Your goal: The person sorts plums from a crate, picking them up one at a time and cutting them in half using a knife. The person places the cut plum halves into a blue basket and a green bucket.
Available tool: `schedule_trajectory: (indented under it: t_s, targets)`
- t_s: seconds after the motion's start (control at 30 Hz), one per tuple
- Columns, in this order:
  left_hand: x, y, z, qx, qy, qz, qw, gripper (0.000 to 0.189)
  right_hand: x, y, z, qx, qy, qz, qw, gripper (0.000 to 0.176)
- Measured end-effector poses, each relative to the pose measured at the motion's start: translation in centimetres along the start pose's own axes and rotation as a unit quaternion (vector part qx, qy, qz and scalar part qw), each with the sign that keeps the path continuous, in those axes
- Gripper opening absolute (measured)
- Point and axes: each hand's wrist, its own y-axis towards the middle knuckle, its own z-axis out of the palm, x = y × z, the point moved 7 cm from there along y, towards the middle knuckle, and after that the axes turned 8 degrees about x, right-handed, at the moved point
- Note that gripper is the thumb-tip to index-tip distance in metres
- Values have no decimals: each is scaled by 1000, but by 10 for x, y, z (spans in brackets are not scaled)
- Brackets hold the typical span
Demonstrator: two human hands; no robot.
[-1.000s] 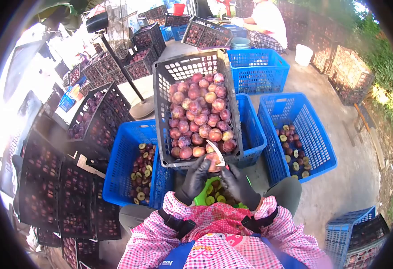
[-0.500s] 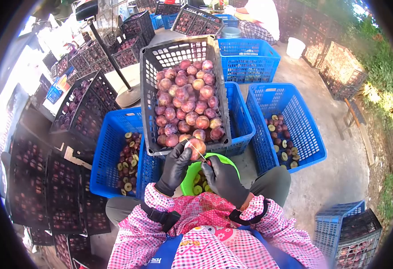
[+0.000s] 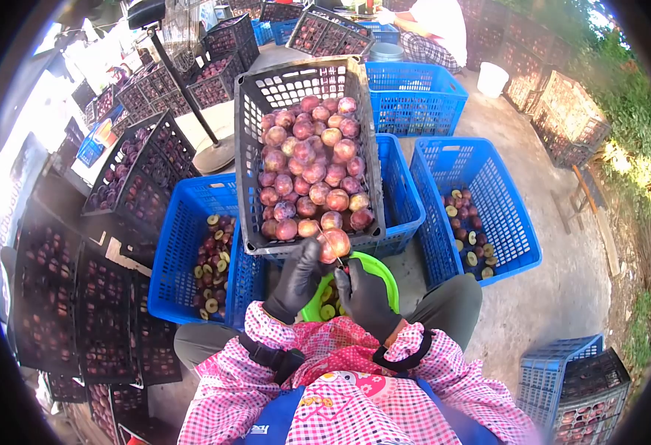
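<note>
Black gloves cover both hands, held close together in front of the crate. My left hand (image 3: 296,280) grips a reddish plum (image 3: 334,245) between thumb and fingers. My right hand (image 3: 372,300) is closed around a small knife (image 3: 342,265), most of it hidden by the glove; its thin blade reaches up against the plum. Below the hands sits a bright green basin (image 3: 389,280) with cut plums in it. Just beyond, a tilted black crate (image 3: 373,159) holds many whole plums (image 3: 313,173).
Blue crates with cut plums stand at left (image 3: 163,278) and right (image 3: 522,222). Another blue crate (image 3: 414,208) supports the black one. Stacked dark crates (image 3: 51,297) line the left side. A pole stand (image 3: 192,104), a white bucket (image 3: 491,79) and a person (image 3: 440,30) are farther back.
The plum has shifted slightly right and turned. My left fingers have moved a little right along its side, and less of the knife blade shows across it.
</note>
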Motion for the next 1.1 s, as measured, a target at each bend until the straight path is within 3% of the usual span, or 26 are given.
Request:
schedule_trajectory:
  t_s: [0.07, 0.1, 0.17, 0.2, 0.3, 0.33, 0.37, 0.43, 0.47, 0.5, 0.53, 0.57, 0.63, 0.67, 0.7, 0.73, 0.83, 0.9, 0.93, 0.97, 1.03, 1.07, 1.1]
  targets:
    - [12, 2, 18, 20, -235, -30, 971, 54, -4, -1, 5, -3, 1, 8, 1000, 23]
    - [10, 3, 17, 23, -235, -31, 971, 54, -7, -1, 7, -6, 4, 19, 1000, 20]
    - [-4, 2, 11, 4, 58, 18, 998, 61, -6, -1, 3, -11, 13, 7, 1000, 22]
    - [-27, -4, 20, -33, 224, 24, 974, 66, -3, -1, -1, -16, 23, -5, 1000, 24]
    - [-39, -1, 20, -23, 299, 76, 951, 67, 4, 2, -8, -8, 58, -30, 998, 23]
    - [-37, -2, 21, -32, 205, 70, 976, 64, 5, 4, -9, -10, 58, -34, 998, 23]
    - [-38, -1, 19, -33, 206, 73, 975, 64, 2, 6, -7, 10, 52, -17, 998, 22]
    - [-13, -2, 17, 0, -81, -28, 996, 67, 0, -1, -1, 35, 49, 8, 998, 21]
    - [-16, -1, 13, -3, 17, -32, 999, 65, 1, -1, -2, 28, 60, 4, 998, 21]
    - [-18, 1, 10, -5, 17, -31, 999, 65, 2, 0, -5, 23, 69, -1, 997, 20]
    - [-42, -3, 12, -22, 310, 89, 946, 62, 4, -1, -7, 25, 76, -3, 997, 20]
    - [-61, -10, 28, -32, 574, 198, 794, 59, 5, -3, -6, 26, 78, -1, 997, 20]
    - [-63, -14, 31, -52, 564, 220, 795, 52, 6, 0, -7, 23, 92, -14, 995, 19]
    - [-45, -9, 15, -35, 323, 111, 939, 52, 7, 0, -6, 11, 70, -18, 997, 23]
    - [-18, -9, 8, -16, 53, -8, 998, 51, 7, -3, -3, 13, 75, -21, 997, 23]
    - [-9, -11, 3, -25, 64, -27, 997, 53, 3, -8, 0, 20, 56, -7, 998, 23]
    - [-31, -13, 7, -73, 386, 53, 918, 58, 3, -5, 0, 67, 92, 77, 991, 24]
    - [-44, -9, 13, -44, 599, 161, 783, 60, -2, 1, 7, 80, 254, 91, 960, 25]
    - [-46, -6, 10, -32, 607, 168, 776, 62, -7, -5, 12, 150, 401, 236, 872, 26]
    - [-44, -8, 5, -34, 607, 169, 776, 62, -5, -4, 7, 151, 400, 235, 873, 26]
    - [-38, -4, -19, -59, 568, 123, 812, 62, 11, 7, -28, 89, 123, 61, 987, 25]
    - [-37, -12, -35, -128, 562, 133, 806, 54, 23, 5, -51, 26, 63, 17, 998, 28]
    - [-35, -9, -36, -83, 269, 67, 957, 45, 17, 7, -53, 10, 55, 28, 998, 28]
